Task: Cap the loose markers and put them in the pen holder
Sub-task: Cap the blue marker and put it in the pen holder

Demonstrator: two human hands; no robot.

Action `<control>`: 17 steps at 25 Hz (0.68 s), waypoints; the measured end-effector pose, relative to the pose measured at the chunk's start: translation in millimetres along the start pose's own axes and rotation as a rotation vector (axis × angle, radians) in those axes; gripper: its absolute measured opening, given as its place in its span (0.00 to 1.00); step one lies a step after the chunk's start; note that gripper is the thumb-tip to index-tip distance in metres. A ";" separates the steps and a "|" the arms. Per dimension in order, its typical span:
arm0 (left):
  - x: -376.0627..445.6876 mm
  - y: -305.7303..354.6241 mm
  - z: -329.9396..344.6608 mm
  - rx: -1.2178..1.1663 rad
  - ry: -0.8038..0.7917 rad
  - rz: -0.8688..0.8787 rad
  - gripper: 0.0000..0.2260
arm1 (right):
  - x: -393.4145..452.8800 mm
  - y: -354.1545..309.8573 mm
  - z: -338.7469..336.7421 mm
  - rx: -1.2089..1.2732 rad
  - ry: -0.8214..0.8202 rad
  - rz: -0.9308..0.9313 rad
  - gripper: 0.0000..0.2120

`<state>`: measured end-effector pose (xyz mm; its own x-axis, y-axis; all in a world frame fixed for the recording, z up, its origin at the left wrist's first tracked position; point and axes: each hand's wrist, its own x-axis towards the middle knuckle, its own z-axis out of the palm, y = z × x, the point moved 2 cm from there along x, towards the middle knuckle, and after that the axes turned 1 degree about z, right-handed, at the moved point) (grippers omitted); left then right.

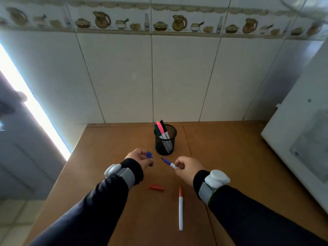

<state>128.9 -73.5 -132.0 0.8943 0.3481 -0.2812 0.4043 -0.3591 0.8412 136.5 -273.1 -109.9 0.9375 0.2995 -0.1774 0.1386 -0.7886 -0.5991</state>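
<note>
Two hands hover over a brown wooden worktop (230, 157) that runs back to a wall of large white tiles (124, 77), topped by a border of painted jugs and bowls. The left hand (137, 157) has its fingers pinched shut on a blue cap (149, 155). The right hand (188, 166) has its fingers closed around the white barrel of a blue marker (168, 162), whose bare tip points left and away, towards the cap; tip and cap are near but apart. Both arms wear dark sleeves with a grey strap and a white device at each wrist.

Just beyond the hands stands a black mesh holder (166, 142) with three capped markers upright in it: teal, pink and black. Nearer the person, a red cap (156, 187) lies on the worktop below the left wrist, and a red marker (180, 208), uncapped, lies beside it, well apart, tip pointing away. A white appliance (301, 148) sits at the right edge. Bright light streams in at far left.
</note>
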 end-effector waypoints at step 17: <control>-40.7 3.5 -60.4 -0.536 -0.026 0.035 0.09 | -13.1 -79.9 24.2 -0.063 0.040 -0.295 0.06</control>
<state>82.3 -36.7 -89.7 0.9126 0.3196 -0.2548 0.2260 0.1248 0.9661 105.5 -201.0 -78.5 0.8654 0.5003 0.0290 0.4254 -0.7028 -0.5702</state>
